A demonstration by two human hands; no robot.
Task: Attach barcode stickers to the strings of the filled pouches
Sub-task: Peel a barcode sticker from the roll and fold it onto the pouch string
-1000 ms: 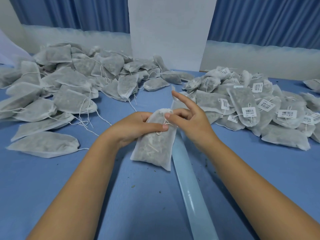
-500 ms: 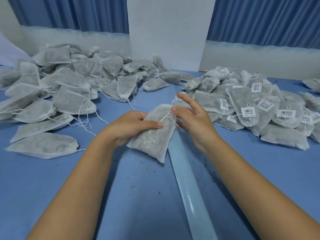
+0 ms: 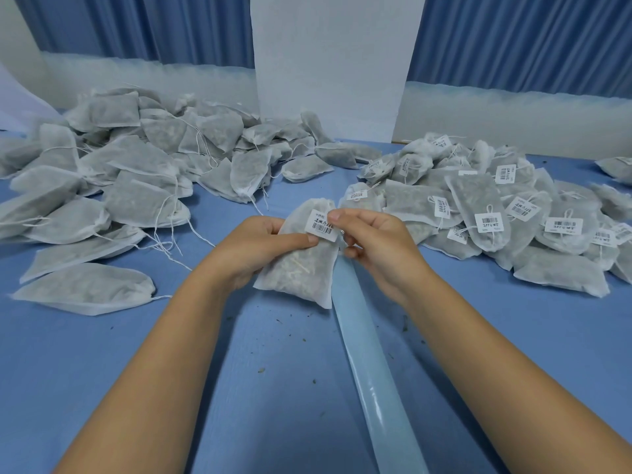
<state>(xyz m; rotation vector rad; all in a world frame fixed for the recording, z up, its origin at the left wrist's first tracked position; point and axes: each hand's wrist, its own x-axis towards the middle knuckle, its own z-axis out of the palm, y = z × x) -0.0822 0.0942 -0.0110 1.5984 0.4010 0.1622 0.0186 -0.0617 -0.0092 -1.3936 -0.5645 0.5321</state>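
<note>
on my feed: blue table (image 3: 102,371) | unlabelled pile (image 3: 136,186) back left, labelled pile (image 3: 496,227) right | glossy liner strip (image 3: 376,381) down the middle | pouch (image 3: 297,271) over the strip's far end, left hand (image 3: 253,248) curled round it | right hand (image 3: 379,248) pinching the barcode sticker (image 3: 321,224) near the pouch's neck

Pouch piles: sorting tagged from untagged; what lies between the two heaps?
Head view: the held pouch bearing a barcode sticker, the left hand and right hand holding them, and a pale blue strip.
</note>
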